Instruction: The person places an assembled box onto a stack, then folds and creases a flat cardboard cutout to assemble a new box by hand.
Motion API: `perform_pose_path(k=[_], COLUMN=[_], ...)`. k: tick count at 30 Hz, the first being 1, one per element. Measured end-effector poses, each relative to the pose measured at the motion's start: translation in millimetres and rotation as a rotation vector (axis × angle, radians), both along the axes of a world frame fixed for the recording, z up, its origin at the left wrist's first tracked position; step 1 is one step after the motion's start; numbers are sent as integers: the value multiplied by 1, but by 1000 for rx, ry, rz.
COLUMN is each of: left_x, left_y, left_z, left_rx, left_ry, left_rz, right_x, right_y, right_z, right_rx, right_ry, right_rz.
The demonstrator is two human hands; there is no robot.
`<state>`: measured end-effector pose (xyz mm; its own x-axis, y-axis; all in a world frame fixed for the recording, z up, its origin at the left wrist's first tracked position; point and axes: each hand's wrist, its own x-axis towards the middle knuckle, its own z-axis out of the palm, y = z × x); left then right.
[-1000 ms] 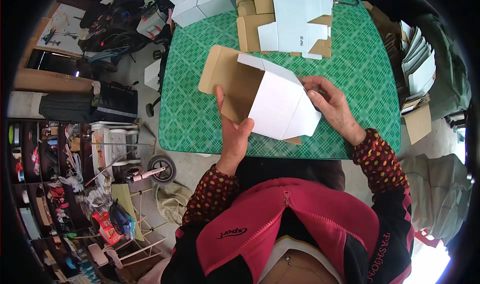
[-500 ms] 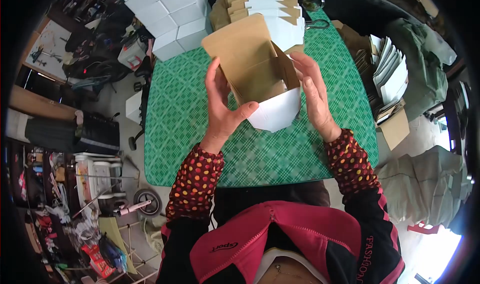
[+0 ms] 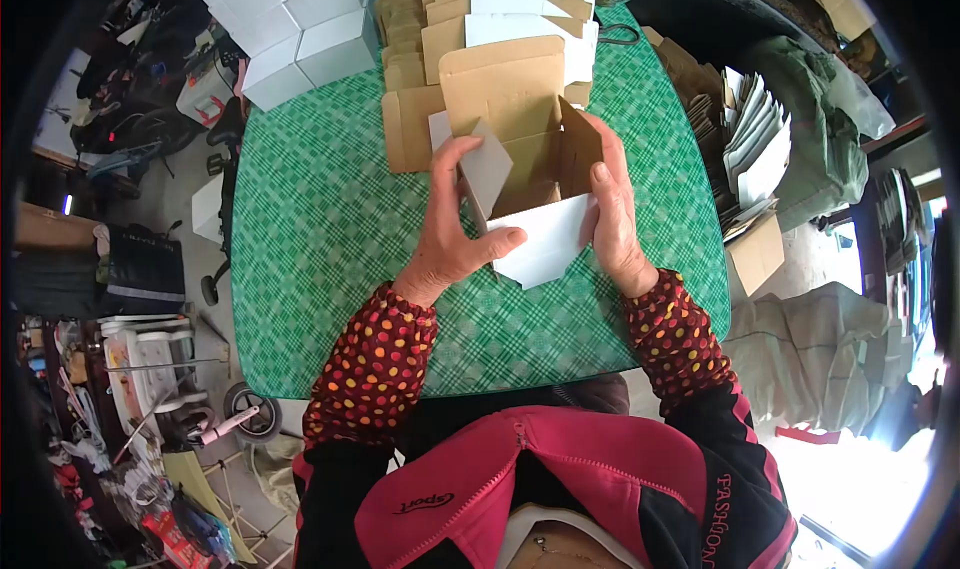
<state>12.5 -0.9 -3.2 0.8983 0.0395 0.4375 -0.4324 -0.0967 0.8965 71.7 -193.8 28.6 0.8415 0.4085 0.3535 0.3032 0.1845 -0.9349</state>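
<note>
A cardboard box (image 3: 545, 237), white outside and brown inside, is held upright over the green checked table (image 3: 330, 239). Its tall back flap stands up and its top is open. My left hand (image 3: 447, 219) grips the left side, thumb on the white front and fingers at the left side flap, which leans inward. Against the right side lies my right hand (image 3: 617, 209), its thumb near the front corner and its other fingers partly hidden behind the right flap.
Closed white boxes (image 3: 325, 44) are stacked at the table's back left. Flat unfolded cartons (image 3: 520, 19) overlap at the back centre. Right of the table stand more folded cardboard pieces (image 3: 755, 149) and a grey cloth cover (image 3: 810, 354). A bicycle wheel (image 3: 252, 414) is at lower left.
The box has turned from lying tilted to upright, opening up. Its side flaps now show, the left one bent inward. My right hand has moved onto its right side. The view has shifted.
</note>
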Motion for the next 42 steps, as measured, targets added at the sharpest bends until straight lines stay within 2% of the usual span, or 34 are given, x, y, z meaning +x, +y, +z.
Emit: perform_pose_path(k=[11, 15, 20, 30, 42], left_x=[1, 0, 1, -1, -3], left_y=[-1, 0, 3, 2, 2], left_z=[-6, -6, -2, -1, -3], left_rx=[-20, 28, 150, 83, 77], left_ry=[21, -36, -144, -147, -135], left_rz=[32, 68, 112, 97, 92], right_x=[-10, -3, -5, -6, -9], right_y=[-4, -12, -10, -12, -11], right_z=[5, -5, -10, -9, -10], right_rx=[25, -96, -91, -119, -127], right_ry=[-35, -178, -180, -178, -188], right_rz=[-37, -68, -51, 44, -5])
